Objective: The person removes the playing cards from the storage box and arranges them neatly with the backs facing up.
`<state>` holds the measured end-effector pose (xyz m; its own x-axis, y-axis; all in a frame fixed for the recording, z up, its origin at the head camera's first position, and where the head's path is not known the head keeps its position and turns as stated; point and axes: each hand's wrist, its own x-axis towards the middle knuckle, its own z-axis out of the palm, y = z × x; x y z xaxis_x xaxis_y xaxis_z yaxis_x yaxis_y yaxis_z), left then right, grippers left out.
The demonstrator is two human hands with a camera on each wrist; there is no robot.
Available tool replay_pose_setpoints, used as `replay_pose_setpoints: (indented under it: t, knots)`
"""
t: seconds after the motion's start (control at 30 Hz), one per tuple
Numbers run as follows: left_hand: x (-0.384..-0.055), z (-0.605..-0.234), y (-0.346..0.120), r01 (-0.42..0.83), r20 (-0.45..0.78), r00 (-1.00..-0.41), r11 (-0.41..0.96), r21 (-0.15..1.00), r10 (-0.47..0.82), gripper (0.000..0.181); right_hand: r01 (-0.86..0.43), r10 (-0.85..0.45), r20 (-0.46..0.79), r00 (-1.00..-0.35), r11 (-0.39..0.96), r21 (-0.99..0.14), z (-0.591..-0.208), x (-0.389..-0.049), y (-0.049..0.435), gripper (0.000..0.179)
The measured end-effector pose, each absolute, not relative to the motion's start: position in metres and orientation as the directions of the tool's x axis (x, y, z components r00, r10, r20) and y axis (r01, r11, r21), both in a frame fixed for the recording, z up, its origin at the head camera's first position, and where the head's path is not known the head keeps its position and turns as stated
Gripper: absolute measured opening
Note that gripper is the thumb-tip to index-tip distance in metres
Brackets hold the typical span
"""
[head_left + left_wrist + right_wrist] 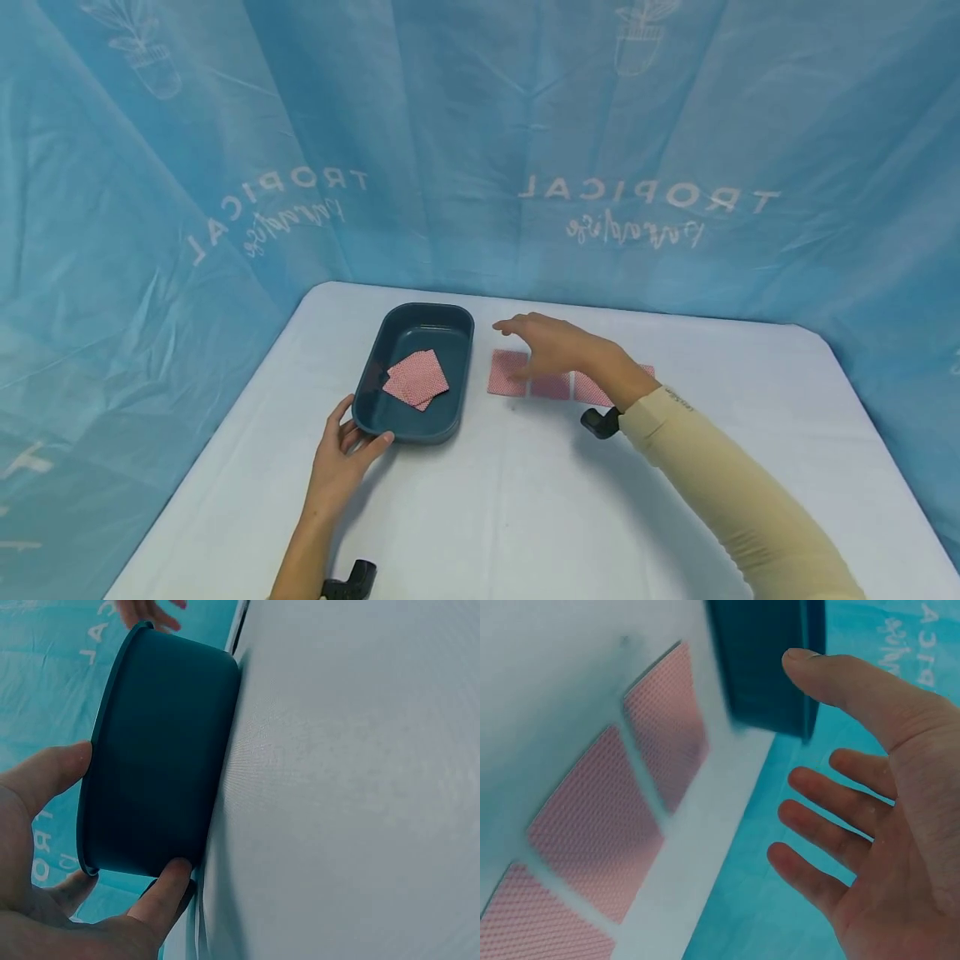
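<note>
A dark blue, round-cornered tray stands on the table, with a few overlapping red-and-white patterned square cards on its floor. My left hand holds the tray's near left corner; in the left wrist view the thumb and fingertips press its rim and outer wall. To the tray's right, more of the same square cards lie flat in a row. Over that row hovers my right hand, fingers spread and holding nothing. It partly hides the cards in the head view; three show in the right wrist view.
The table has a white cover. Blue printed curtains hang behind it and along its sides. Black wrist-camera mounts sit at both wrists.
</note>
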<state>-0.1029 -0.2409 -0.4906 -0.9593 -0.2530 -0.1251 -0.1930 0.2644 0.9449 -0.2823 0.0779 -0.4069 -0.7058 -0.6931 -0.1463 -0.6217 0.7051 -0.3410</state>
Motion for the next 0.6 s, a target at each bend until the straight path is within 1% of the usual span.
replay_pose_setpoints:
  t: [0.1,0.23,0.4,0.5,0.6]
  knots:
    - [-0.103,-0.490,-0.242,-0.201,-0.133,-0.958,0.265,0.943,-0.256,0.089,-0.640,-0.712,-0.138,-0.689,0.686,-0.347,-0.403,-0.282,0.067,0.077]
    - [-0.103,-0.489,-0.243,-0.201,-0.131,-0.957,0.267,0.942,-0.259,0.090,-0.653,-0.721,-0.126,-0.682,0.677,-0.339,-0.399,-0.281,0.050,0.082]
    - [-0.100,-0.491,-0.243,-0.206,-0.137,-0.957,0.266,0.942,-0.257,0.092,-0.650,-0.716,-0.149,-0.682,0.687,-0.324,-0.398,-0.279,0.036,0.085]
    - [-0.099,-0.492,-0.242,-0.197,-0.133,-0.959,0.250,0.948,-0.252,0.092,-0.642,-0.703,-0.171,-0.690,0.704,-0.303,-0.398,-0.279,0.033,0.084]
    - [-0.101,-0.493,-0.240,-0.181,-0.117,-0.961,0.251,0.951,-0.250,0.090,-0.645,-0.698,-0.163,-0.697,0.710,-0.283,-0.398,-0.281,0.031,0.083]
